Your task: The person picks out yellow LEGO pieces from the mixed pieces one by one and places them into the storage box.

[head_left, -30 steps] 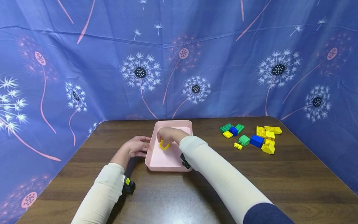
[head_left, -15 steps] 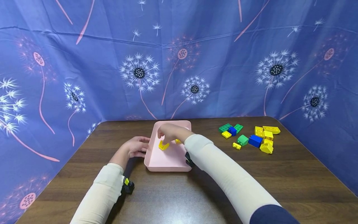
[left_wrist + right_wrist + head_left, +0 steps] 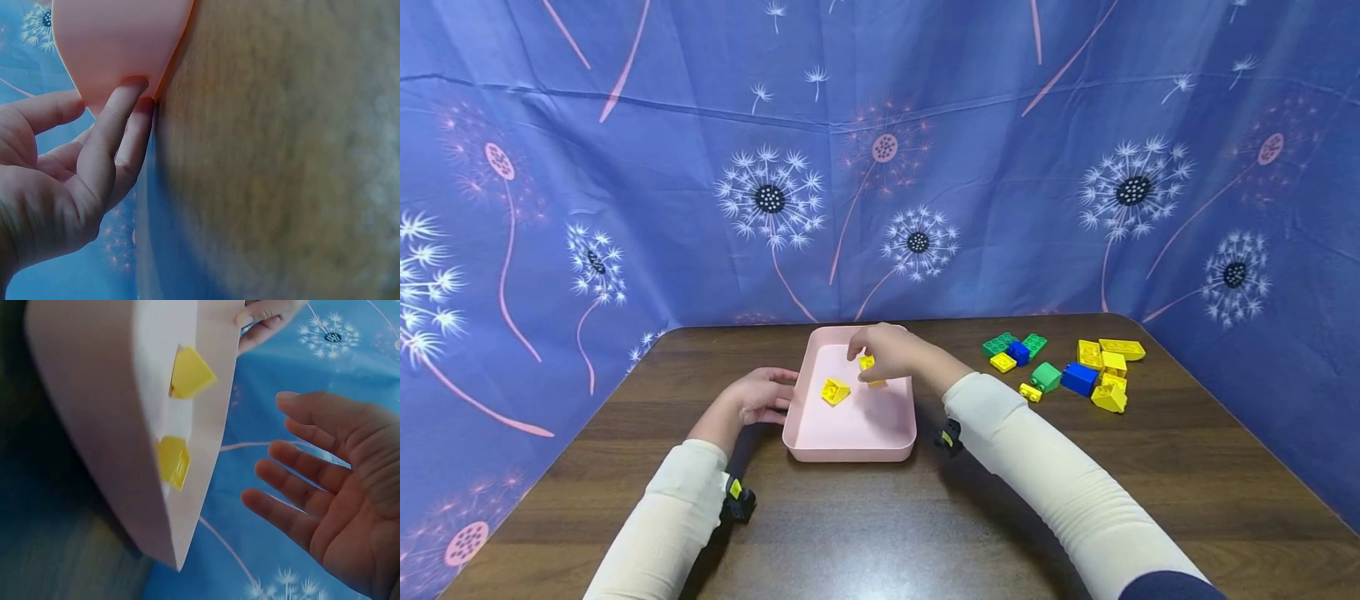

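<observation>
Now touches one tray [image 3: 850,425] with straight-fingered left hand [image 3: 758,396], hovers near two yellow blocks [image 3: 835,392] inside it with empty, loose-fingered right hand [image 3: 889,353], with twelve others [image 3: 1079,379] right of it: seven yellow, three green, two blue.

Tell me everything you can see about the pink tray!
The pink tray is a shallow rectangle with rounded corners and raised walls, and looks like smooth plastic. It sits flat on the brown table, a short end nearest the camera. Two yellow toy bricks lie inside. The person's left grip touches its left wall.
</observation>
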A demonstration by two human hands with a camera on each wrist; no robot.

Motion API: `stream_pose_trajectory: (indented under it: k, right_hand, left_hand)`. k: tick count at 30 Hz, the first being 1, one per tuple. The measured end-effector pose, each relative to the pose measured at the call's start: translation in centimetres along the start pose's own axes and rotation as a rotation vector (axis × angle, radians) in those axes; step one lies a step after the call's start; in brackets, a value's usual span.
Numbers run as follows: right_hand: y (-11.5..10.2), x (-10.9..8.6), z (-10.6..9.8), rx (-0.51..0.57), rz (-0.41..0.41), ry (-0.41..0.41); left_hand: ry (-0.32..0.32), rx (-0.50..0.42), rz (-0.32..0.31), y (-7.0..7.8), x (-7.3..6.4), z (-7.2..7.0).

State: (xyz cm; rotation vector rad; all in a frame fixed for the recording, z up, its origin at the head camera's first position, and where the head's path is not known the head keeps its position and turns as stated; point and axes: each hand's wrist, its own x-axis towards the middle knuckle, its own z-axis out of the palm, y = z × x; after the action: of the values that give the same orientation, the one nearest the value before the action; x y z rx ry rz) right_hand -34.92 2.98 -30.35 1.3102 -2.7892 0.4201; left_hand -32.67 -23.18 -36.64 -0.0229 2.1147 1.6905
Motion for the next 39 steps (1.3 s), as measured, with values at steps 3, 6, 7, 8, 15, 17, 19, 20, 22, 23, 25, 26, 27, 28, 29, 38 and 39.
stream_pose_trajectory:
  k: [3,6,7,8,15,17,19,20,22,23,25,26,27,28,29,38,39]
  right_hand:
    - [0.7,-1.1,-0.1,0.020,-0.004,0.036]
    - [1.2,-2.2,-0.4,0.032,0.003,0.070]
    - [1.3,-2.6,-0.5,0.036,0.011,0.081]
    - [1.4,-3.1,-0.6,0.038,0.023,0.092]
    - [3.2,-6.3,-0.9,0.007,0.084,0.198]
    - [3.9,-7.2,-0.9,-0.007,0.103,0.225]
    - [4.6,-8.0,-1.1,-0.021,0.123,0.243]
    - [4.9,-8.5,-1.1,-0.031,0.134,0.249]
    - [5.5,-9.3,-1.3,-0.047,0.157,0.254]
    - [5.8,-9.6,-1.4,-0.050,0.168,0.253]
    - [6.4,-10.3,-1.5,-0.063,0.188,0.246]
    - [6.7,-10.6,-1.6,-0.068,0.202,0.241]
    - [7.1,-11.0,-1.6,-0.071,0.214,0.234]
    - [7.4,-11.3,-1.7,-0.073,0.227,0.225]
    - [7.8,-11.7,-1.7,-0.073,0.241,0.216]
    - [11.3,-13.8,-2.1,-0.036,0.378,0.120]
    - [11.6,-13.9,-2.1,-0.039,0.389,0.112]
  left_hand:
    - [-0.015,0.009,0.005,0.0,0.0,0.0]
    - [-0.006,0.012,-0.001,0.1,0.0,-0.1]
    - [-0.007,0.015,-0.001,0.1,0.0,-0.2]
    - [-0.005,0.016,-0.002,0.2,0.0,-0.2]
    - [-0.015,0.006,-0.008,0.4,0.0,-0.1]
    - [-0.013,0.000,-0.014,0.4,0.0,0.0]
    - [-0.021,-0.001,-0.012,0.3,0.0,0.1]
    - [-0.018,-0.003,-0.014,0.3,0.0,0.2]
    - [-0.010,-0.002,-0.017,0.3,0.0,0.2]
    - [-0.008,-0.004,-0.018,0.3,0.0,0.2]
    - [-0.011,-0.001,-0.016,0.2,0.0,0.1]
    - [-0.010,-0.001,-0.017,0.2,0.0,0.1]
    - [-0.011,-0.005,-0.017,0.1,0.0,0.1]
    - [-0.015,-0.009,-0.017,0.1,0.0,0.0]
    - [-0.020,-0.009,-0.016,0.1,0.0,0.0]
    - [-0.020,-0.005,-0.017,-0.2,0.0,0.0]
    - [-0.019,-0.005,-0.016,-0.2,0.0,0.0]
